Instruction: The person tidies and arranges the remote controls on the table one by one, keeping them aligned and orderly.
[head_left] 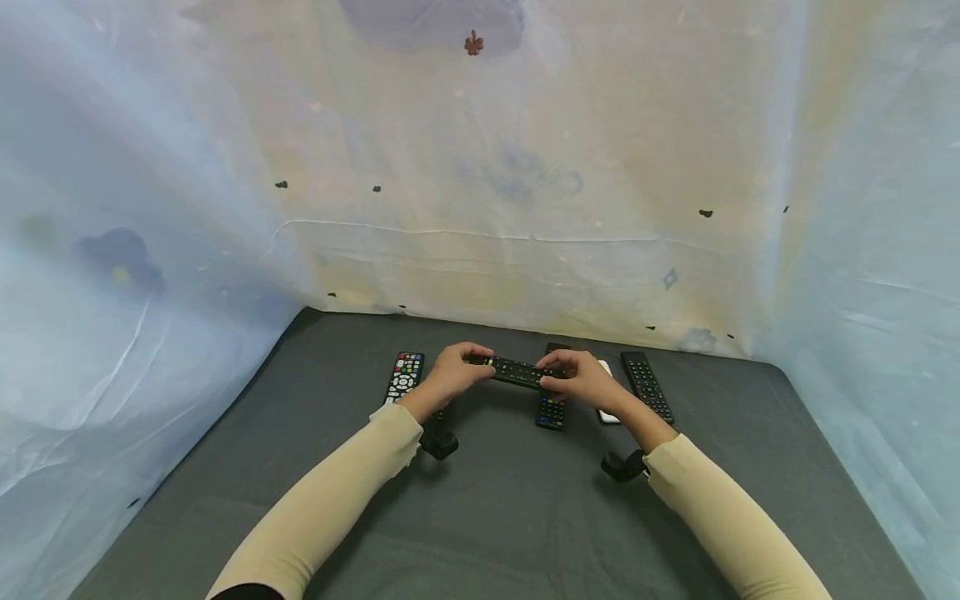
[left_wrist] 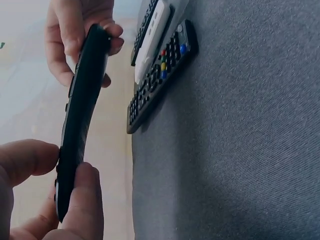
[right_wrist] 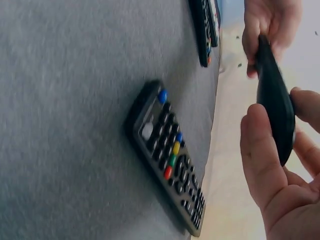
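Observation:
Both hands hold a black remote control (head_left: 516, 372) raised above the table, one at each end. My left hand (head_left: 455, 369) pinches its left end between thumb and fingers; my right hand (head_left: 579, 377) pinches the right end. Seen edge-on in the left wrist view, the held remote (left_wrist: 82, 107) has its buttons on the left side. In the right wrist view, its dark, smooth casing (right_wrist: 274, 100) shows between thumb and fingers. Below and behind the right hand lies another black remote (head_left: 551, 412) with coloured buttons, partly hidden by that hand.
On the grey cloth-covered table (head_left: 495, 517) lie a black remote with white buttons (head_left: 405, 372) at left, partly behind the left wrist, a white remote (head_left: 608, 416) and a long black remote (head_left: 647, 386) at right. A patterned curtain (head_left: 525, 167) hangs behind the table.

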